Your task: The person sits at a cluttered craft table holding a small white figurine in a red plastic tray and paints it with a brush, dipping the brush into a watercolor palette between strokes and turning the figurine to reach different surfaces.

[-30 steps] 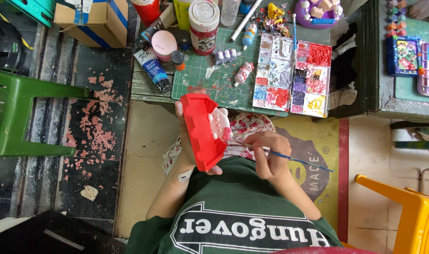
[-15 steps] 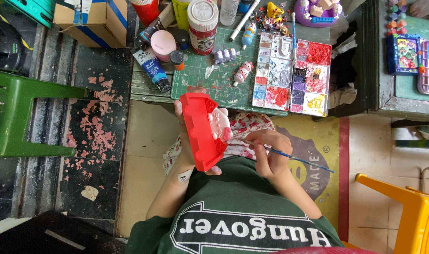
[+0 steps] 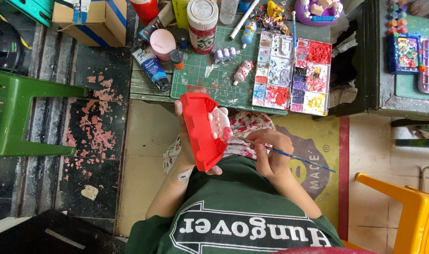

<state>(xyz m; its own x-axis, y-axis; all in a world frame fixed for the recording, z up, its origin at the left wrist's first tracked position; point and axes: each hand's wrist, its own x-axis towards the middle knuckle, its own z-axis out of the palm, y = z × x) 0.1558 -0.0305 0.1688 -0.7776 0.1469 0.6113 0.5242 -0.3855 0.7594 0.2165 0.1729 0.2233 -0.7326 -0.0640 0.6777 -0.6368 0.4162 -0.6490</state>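
My left hand (image 3: 187, 153) grips a red moulded figure (image 3: 200, 127) with a white and pink cat-like face, holding it upright over my lap. Its fingers wrap around the figure's left edge. My right hand (image 3: 271, 153) sits just right of the figure and pinches a thin blue-handled paintbrush (image 3: 308, 162). The brush tip points left toward the figure's face, and its handle sticks out to the lower right. A paint palette (image 3: 292, 70) with many coloured wells lies on the green cutting mat (image 3: 210, 77) ahead of me.
On the low table stand a blue paint tube (image 3: 151, 70), a white-lidded jar (image 3: 202, 19), a pink-lidded pot (image 3: 163, 43) and small painted figurines (image 3: 242, 71). A green plastic chair (image 3: 17, 113) is at the left and a yellow chair (image 3: 412, 211) at the lower right. A cardboard box (image 3: 90, 16) sits at the top left.
Both hands stay in nearly the same place. The red figure has tilted very slightly in my left hand, and the brush remains at its face.
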